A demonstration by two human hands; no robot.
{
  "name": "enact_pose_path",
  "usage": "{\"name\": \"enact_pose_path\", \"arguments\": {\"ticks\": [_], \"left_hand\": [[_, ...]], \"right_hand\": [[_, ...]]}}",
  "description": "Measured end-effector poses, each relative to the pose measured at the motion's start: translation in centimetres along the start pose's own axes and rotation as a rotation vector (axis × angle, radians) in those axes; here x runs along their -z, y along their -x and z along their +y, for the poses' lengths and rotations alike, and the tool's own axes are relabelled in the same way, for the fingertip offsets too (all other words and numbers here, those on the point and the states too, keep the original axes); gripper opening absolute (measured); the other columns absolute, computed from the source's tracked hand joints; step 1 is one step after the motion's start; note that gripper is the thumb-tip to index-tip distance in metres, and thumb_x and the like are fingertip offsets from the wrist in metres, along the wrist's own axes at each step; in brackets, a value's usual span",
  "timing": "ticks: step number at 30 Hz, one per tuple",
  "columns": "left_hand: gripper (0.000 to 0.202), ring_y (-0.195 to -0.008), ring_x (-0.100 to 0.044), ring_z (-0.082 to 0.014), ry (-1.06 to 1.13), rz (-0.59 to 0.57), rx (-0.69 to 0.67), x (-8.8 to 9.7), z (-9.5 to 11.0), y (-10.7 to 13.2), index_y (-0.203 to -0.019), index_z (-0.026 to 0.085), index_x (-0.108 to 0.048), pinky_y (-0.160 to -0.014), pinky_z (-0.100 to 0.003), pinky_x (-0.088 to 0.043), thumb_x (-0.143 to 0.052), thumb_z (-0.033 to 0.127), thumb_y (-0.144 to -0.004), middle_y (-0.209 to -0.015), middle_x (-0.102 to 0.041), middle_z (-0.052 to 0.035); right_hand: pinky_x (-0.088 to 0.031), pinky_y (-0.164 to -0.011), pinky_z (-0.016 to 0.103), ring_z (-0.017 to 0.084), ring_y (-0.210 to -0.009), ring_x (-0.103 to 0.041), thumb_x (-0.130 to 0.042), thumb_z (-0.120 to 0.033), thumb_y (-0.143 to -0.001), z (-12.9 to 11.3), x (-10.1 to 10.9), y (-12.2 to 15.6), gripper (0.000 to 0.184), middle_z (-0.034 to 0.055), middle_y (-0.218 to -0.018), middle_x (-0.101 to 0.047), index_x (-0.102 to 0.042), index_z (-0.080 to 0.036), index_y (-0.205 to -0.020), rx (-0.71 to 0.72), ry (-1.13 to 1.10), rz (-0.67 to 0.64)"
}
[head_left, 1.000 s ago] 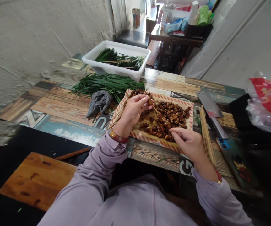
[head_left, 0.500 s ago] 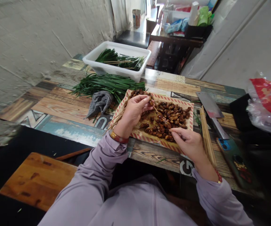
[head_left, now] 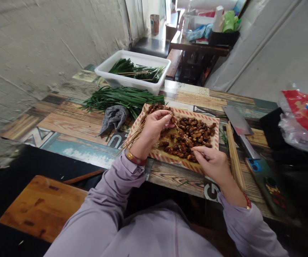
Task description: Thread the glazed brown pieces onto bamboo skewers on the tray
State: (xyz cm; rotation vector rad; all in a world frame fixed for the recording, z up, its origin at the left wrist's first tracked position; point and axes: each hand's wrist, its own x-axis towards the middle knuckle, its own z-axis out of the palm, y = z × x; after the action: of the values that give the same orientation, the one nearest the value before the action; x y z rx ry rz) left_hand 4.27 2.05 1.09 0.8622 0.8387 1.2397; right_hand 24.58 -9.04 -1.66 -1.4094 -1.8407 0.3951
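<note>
My left hand [head_left: 154, 126] is closed in a pinch at the upper end of a thin wooden skewer [head_left: 176, 125], with a glossy brown food piece partly hidden at its fingertips. The skewer slants down across the pile toward my right hand [head_left: 214, 160], whose thumb and fingers pinch its lower end. Dark sauced brown pieces [head_left: 198, 128], of a kind I cannot make out, lie loose beneath both hands on red-and-white striped paper [head_left: 175, 162]. Beside my left wrist, thin sticks [head_left: 134, 138] project from a loaded heap [head_left: 156, 107] at the paper's left side.
Bare skewers [head_left: 235, 157], a cleaver [head_left: 238, 119] and a phone [head_left: 268, 187] lie to the right. Green chives [head_left: 121, 99] and a grey cloth [head_left: 114, 119] are left of the paper. Behind stands a white tub [head_left: 102, 73] of greens. A plastic bag [head_left: 301, 121] sits far right.
The view has shifted slightly. My left fingers have curled a little more over the piece at the skewer's upper end; my right hand keeps its pinch almost in place.
</note>
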Motion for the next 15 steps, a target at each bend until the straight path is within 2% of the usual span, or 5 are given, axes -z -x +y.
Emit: {"name": "enact_pose_path", "arguments": {"ticks": [7,15], "left_hand": [[0.026,-0.072,-0.068,-0.0144,0.038,-0.017,0.006,0.05,-0.17,-0.1,-0.085,0.012,-0.063,-0.069,-0.028,-0.056,-0.077,0.023,-0.066,-0.078,-0.068,-0.0041],[0.027,-0.077,-0.068,-0.0152,0.077,-0.052,0.059,0.27,-0.15,-0.04,-0.088,0.012,-0.065,-0.071,-0.028,-0.056,-0.077,0.023,-0.067,-0.083,-0.07,-0.0068]], "right_hand": [[-0.059,-0.063,0.028,0.017,-0.069,-0.072,-0.056,-0.029,-0.087,-0.02,-0.25,-0.04,0.018,0.0021,-0.086,-0.076,-0.074,-0.024,-0.089,-0.04,-0.003,0.008],[-0.06,-0.069,0.03,0.017,-0.073,-0.072,-0.056,-0.027,-0.086,0.17,-0.39,-0.14,0.017,0.0014,-0.088,-0.076,-0.073,-0.024,-0.089,-0.012,-0.023,0.021]]}}
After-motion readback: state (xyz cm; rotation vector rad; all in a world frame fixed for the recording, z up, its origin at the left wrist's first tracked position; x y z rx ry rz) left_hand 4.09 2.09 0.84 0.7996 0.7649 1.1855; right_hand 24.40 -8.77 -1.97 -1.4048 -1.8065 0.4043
